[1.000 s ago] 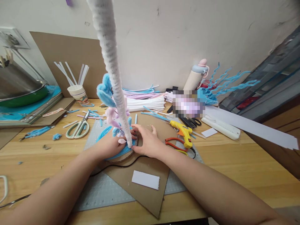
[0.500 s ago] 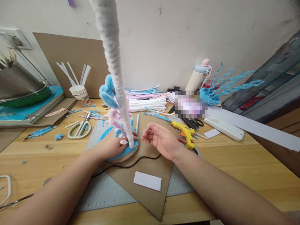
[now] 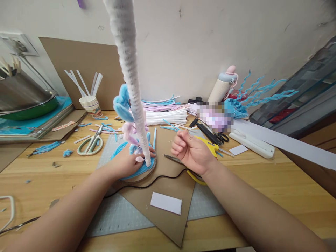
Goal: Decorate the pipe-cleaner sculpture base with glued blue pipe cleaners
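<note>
A tall white fuzzy pole point(image 3: 131, 80) rises from a round cardboard disc covered in blue pipe cleaner point(image 3: 136, 171). Blue and pink pipe-cleaner shapes point(image 3: 123, 105) cling to the pole low down. My left hand point(image 3: 126, 162) lies on the disc, its fingers closed around the pole's foot. To the right, my right hand point(image 3: 193, 154) is closed on a pair of pliers point(image 3: 172, 159). Their metal tip points left toward the disc, and a yellow handle shows under the wrist. The disc rests on a brown cardboard sheet point(image 3: 168, 213).
A yellow glue gun point(image 3: 212, 145) lies behind my right hand; its black cord point(image 3: 157, 180) runs across the cardboard. Green scissors point(image 3: 90, 145), black scissors point(image 3: 214, 134), a paper cup point(image 3: 90, 104), white pipe cleaners point(image 3: 165, 115), a bottle point(image 3: 222, 87) and a white card point(image 3: 166, 203) lie around.
My right hand left the foot of the pole, moved right and picked up the pliers beside the glue gun. My left hand stayed on the disc.
</note>
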Motion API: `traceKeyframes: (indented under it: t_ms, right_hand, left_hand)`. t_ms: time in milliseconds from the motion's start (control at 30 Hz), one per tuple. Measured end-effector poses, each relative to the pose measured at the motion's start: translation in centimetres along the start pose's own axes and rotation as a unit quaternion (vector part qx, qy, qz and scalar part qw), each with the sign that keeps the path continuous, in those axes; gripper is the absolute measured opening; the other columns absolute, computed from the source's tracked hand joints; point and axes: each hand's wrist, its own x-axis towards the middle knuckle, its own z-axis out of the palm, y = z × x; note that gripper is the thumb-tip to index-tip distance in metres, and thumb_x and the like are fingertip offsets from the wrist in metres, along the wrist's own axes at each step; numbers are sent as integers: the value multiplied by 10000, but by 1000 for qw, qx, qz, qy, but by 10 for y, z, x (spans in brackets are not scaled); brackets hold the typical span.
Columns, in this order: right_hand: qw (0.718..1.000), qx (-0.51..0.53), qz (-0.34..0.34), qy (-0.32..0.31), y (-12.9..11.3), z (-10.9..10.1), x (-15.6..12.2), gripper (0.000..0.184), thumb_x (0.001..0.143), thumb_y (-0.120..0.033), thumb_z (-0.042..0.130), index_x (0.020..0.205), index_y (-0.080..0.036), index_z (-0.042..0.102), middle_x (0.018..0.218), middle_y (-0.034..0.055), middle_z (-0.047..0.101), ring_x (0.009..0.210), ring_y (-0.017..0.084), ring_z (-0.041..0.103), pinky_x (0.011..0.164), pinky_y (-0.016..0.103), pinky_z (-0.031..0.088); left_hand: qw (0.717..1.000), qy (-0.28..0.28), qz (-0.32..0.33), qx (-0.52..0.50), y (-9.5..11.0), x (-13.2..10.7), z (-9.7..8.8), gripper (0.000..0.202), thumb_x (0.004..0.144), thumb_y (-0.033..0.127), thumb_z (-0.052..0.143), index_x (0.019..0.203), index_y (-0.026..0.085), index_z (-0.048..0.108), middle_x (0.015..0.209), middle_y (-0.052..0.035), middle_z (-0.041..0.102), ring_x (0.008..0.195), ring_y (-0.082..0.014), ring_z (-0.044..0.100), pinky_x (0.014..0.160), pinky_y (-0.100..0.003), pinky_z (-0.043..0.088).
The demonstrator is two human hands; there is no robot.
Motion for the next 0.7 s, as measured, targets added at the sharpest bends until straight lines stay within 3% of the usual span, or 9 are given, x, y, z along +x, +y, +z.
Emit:
traceKeyframes:
  t_ms: [167,433,567,700]
  right_hand:
    - [997,-52,-50,33,-31,-1,-5,294,925,-403,553,724,-221,441,555,-82,265,477,96,306,511,225,308]
    - [977,-193,-81,41,-50,-13,-27,421,887,-476,571,614,-223,372,458,-84,258,412,95,222,456,238,218]
    - [955,-272,-104,65,-50,-26,-37,348,849,-433,649,643,-212,475,507,-63,436,474,93,393,499,239,328]
    - [892,-425,-101,121,-44,-38,-37,213,848,-373,644,735,-208,568,643,-23,587,608,120,563,606,268,459]
  left_hand:
    - [1000,7,4,-17,-1,-1,1,336,948,250,372,1130,243,655,1280,-45,592,1205,-232,524,1097,-424,357]
    - [999,18,6,-38,-5,-2,3,331,904,188,418,1141,220,647,1282,-45,594,1187,-211,538,1094,-403,375]
    - [999,18,4,-34,-3,-3,2,341,896,178,415,1135,231,652,1275,-31,599,1193,-206,533,1102,-396,363]
    - [1000,5,-8,-24,-4,-3,3,352,891,183,419,1159,250,637,1303,-22,579,1215,-200,516,1119,-381,338]
